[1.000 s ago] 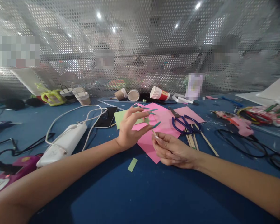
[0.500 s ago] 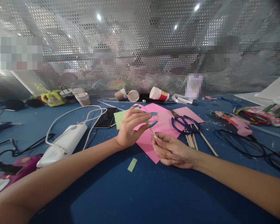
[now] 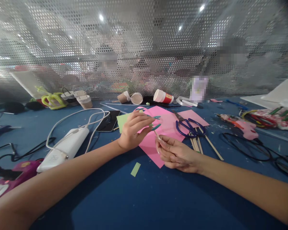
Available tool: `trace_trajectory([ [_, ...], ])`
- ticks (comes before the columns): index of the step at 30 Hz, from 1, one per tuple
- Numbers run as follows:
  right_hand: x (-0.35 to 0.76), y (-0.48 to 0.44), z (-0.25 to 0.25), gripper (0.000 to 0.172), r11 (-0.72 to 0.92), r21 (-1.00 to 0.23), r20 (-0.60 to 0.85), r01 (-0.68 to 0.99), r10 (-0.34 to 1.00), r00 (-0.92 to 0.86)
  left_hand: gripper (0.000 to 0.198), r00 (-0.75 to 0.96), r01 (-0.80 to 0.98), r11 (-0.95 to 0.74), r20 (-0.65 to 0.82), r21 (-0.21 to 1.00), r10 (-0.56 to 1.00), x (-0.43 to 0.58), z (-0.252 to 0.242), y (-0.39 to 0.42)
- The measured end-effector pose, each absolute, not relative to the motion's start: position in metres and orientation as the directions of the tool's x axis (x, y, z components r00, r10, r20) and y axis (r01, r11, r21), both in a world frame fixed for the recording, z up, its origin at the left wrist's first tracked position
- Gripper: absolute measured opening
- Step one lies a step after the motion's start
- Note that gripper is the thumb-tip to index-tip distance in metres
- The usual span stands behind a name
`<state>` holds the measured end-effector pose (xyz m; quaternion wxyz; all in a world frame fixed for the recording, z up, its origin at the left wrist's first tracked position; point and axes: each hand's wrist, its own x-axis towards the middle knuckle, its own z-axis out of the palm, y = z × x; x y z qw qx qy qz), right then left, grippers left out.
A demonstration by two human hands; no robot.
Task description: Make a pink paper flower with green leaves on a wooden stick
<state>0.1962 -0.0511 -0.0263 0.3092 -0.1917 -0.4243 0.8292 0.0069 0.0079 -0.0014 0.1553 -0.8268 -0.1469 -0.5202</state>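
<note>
My right hand [image 3: 179,154] pinches the lower end of a thin wooden stick [image 3: 157,134] between thumb and fingers. The stick slants up to my left hand [image 3: 137,129], whose thumb and fingers close around its upper end. A bit of green shows there, too small and covered to make out. Long teal nails tip my left fingers. Behind my hands lie pink paper sheets [image 3: 156,153] and a light green sheet [image 3: 121,123], the green one partly hidden by my left hand. A small green paper strip [image 3: 135,169] rests on the table below them.
Blue-handled scissors [image 3: 189,127] lie on the pink paper, beside several wooden sticks [image 3: 213,147]. At left are a phone [image 3: 108,121], a white power bank [image 3: 64,150] with its cable, and a magenta device [image 3: 21,172]. A pink glue gun [image 3: 244,127] and paper cups [image 3: 163,96] are farther off.
Both hands hold almost the same position on the stick. The whole view has shifted very slightly; nothing on the table has been taken or put down.
</note>
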Motion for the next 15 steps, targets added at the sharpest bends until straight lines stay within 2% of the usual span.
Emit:
trace_trajectory([
  [9,0.1949,-0.0507,-0.0233,0.019,-0.456,-0.806,-0.033,-0.378,0.672,-0.739,0.027,0.421,0.384,-0.917,0.905,-0.109,0.068,0.0059,-0.0044,0.0111],
  [15,0.1943,-0.0514,-0.0241,0.02,-0.454,-0.825,-0.073,-0.337,0.676,-0.733,0.027,0.437,0.384,-0.918,0.895,-0.097,0.088,0.0062,-0.0042,0.0099],
])
